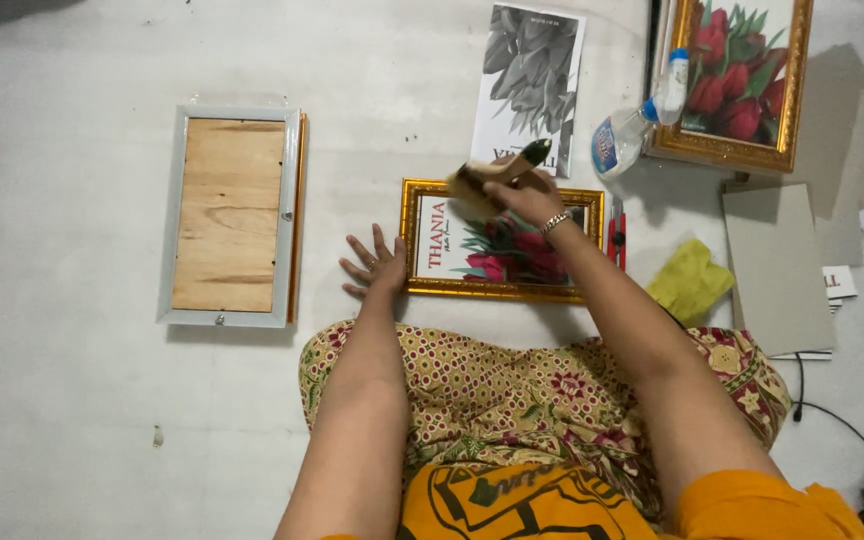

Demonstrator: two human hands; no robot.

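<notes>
Looking down from a head-worn camera at a person seated on a pale floor (72,420), with a patterned cloth across the lap and an orange shirt at the bottom edge.

The right hand (530,198), wearing a bracelet at the wrist, is closed around a flat wooden-handled brush (492,172) with a dark tip. The brush is held over the upper edge of a gold picture frame (504,291) that lies flat on the floor just in front of the knees. The frame holds a print of red tulips beside a white strip with lettering.

The left hand (377,265) rests flat on the floor with fingers spread, holding nothing and touching the frame's left edge.

Well to the left lies a silver-edged frame (230,216), face down, showing its plywood backing board. Above the gold frame lies a black-and-white flower print (530,80). To the upper right a clear spray bottle (642,118) with a blue cap lies tilted, its top against a larger gold frame (742,75) that also shows red tulips. Just right of the small frame sits a crumpled yellow cloth (690,280), and beyond it grey cardboard sheets (777,265). A black cable (842,425) trails along the floor at the lower right.
</notes>
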